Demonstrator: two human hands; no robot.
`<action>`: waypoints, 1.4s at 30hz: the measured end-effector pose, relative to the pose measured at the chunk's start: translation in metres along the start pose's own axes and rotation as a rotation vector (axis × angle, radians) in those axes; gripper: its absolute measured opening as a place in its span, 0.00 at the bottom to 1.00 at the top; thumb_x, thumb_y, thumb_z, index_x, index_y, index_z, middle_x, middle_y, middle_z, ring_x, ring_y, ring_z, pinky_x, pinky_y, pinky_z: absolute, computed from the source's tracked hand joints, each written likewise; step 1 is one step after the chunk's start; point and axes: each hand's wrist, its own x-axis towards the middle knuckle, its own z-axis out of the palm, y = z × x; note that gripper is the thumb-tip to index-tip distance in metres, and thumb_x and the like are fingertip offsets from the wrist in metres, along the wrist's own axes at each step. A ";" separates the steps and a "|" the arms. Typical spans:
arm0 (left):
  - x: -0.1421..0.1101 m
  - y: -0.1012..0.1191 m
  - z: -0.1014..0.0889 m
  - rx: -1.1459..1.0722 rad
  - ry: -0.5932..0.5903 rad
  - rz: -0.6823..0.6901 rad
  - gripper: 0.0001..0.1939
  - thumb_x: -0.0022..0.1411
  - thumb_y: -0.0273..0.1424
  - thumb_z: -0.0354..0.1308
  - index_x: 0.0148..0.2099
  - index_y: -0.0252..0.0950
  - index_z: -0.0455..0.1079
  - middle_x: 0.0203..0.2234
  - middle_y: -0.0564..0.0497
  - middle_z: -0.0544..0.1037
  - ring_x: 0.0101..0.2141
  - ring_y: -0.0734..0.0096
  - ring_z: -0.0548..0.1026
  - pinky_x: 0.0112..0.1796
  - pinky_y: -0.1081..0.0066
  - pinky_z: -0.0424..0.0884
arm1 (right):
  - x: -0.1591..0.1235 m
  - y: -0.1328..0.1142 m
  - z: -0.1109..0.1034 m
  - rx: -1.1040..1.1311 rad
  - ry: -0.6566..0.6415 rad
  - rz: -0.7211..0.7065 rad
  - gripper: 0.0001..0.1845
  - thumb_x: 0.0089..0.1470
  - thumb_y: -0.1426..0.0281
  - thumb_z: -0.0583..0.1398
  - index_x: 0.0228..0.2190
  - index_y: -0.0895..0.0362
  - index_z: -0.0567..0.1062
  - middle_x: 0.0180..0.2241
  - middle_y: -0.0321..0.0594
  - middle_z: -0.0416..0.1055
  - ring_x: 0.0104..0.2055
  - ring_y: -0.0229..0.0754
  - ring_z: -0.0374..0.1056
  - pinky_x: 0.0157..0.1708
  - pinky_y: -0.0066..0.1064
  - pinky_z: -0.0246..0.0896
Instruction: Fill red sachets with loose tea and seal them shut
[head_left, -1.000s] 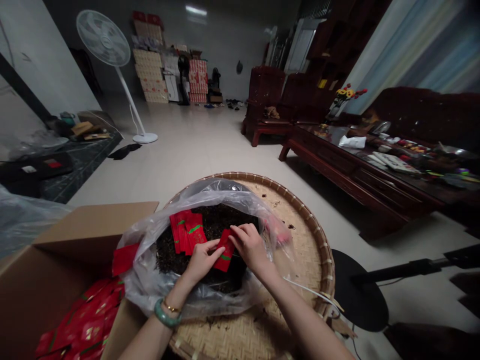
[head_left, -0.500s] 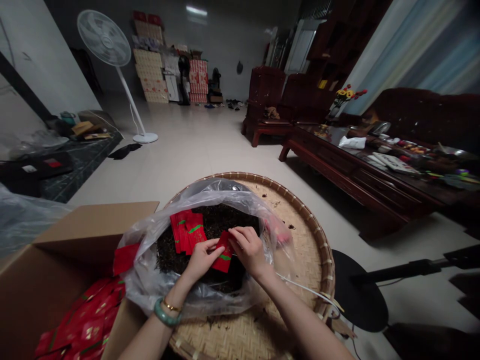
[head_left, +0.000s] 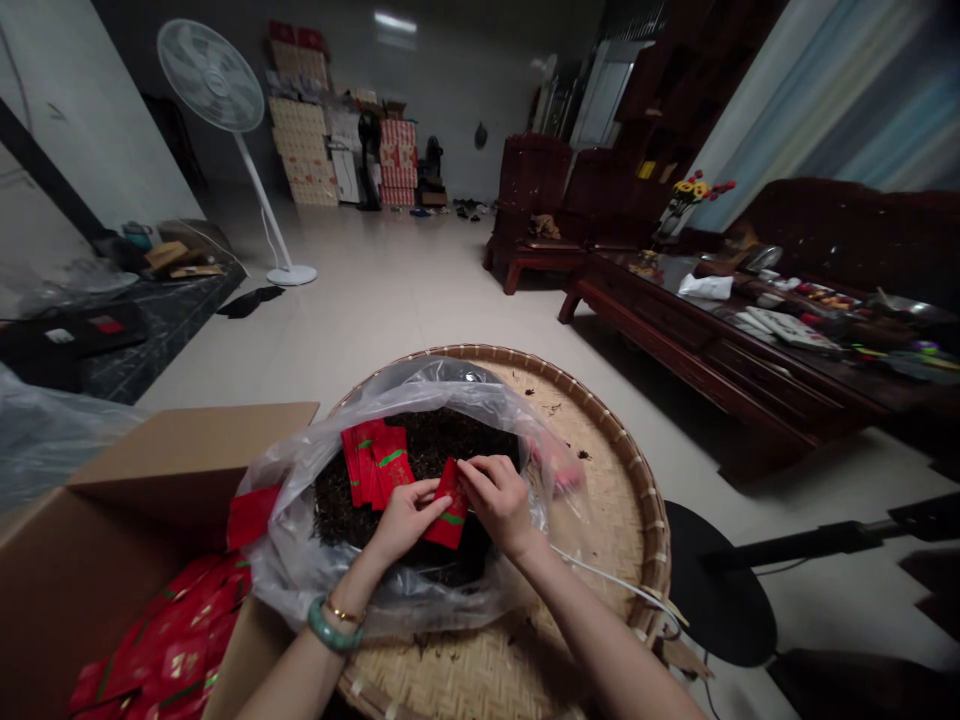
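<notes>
Left hand (head_left: 403, 520) and right hand (head_left: 499, 503) both pinching a red paper sachet with a green stripe (head_left: 448, 522) over loose dark tea leaves (head_left: 424, 445) in a clear plastic bag (head_left: 315, 585), so one fumble could dunk it.

A red paper packet (head_left: 448, 505) with a green band is pinched, slightly tilted, between the left hand (head_left: 405, 520) and the right hand (head_left: 499, 503), over dark loose tea (head_left: 427, 450). The tea is held in a clear plastic bag (head_left: 390, 395). Further green-striped red packets (head_left: 377, 460) are stood leaning together in the tea, just left of the hands.
</notes>
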 end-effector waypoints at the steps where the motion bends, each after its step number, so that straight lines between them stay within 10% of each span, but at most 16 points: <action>1: 0.000 0.000 0.000 0.009 -0.003 0.003 0.21 0.51 0.37 0.62 0.45 0.31 0.74 0.39 0.45 0.80 0.39 0.56 0.79 0.44 0.60 0.75 | 0.001 0.000 0.000 0.010 -0.005 0.030 0.11 0.57 0.75 0.57 0.42 0.55 0.74 0.35 0.43 0.71 0.37 0.42 0.63 0.35 0.33 0.64; 10: -0.002 -0.007 -0.004 0.327 0.055 0.119 0.15 0.55 0.34 0.59 0.45 0.37 0.76 0.41 0.48 0.79 0.41 0.59 0.78 0.46 0.62 0.72 | 0.010 0.008 -0.010 0.152 -0.260 0.274 0.07 0.52 0.73 0.62 0.24 0.55 0.72 0.26 0.37 0.68 0.32 0.41 0.63 0.30 0.30 0.61; 22: -0.001 -0.007 -0.003 0.317 0.057 0.116 0.15 0.55 0.34 0.59 0.45 0.38 0.76 0.40 0.49 0.80 0.40 0.59 0.78 0.46 0.63 0.73 | 0.007 0.010 -0.005 0.264 -0.254 0.427 0.03 0.53 0.74 0.60 0.28 0.56 0.74 0.27 0.38 0.72 0.30 0.40 0.67 0.30 0.30 0.62; 34: 0.000 -0.002 0.000 0.091 0.047 0.024 0.21 0.51 0.37 0.61 0.46 0.33 0.74 0.40 0.46 0.80 0.39 0.58 0.79 0.43 0.61 0.76 | -0.002 0.005 0.000 0.045 -0.090 0.112 0.14 0.60 0.71 0.54 0.46 0.56 0.74 0.35 0.45 0.75 0.37 0.43 0.66 0.35 0.35 0.66; 42: 0.000 0.000 -0.001 0.074 0.030 0.014 0.21 0.51 0.38 0.62 0.46 0.32 0.74 0.40 0.46 0.80 0.39 0.58 0.79 0.43 0.60 0.75 | 0.000 0.002 -0.003 0.069 -0.087 0.136 0.09 0.59 0.70 0.57 0.39 0.54 0.76 0.36 0.44 0.73 0.38 0.43 0.65 0.36 0.34 0.65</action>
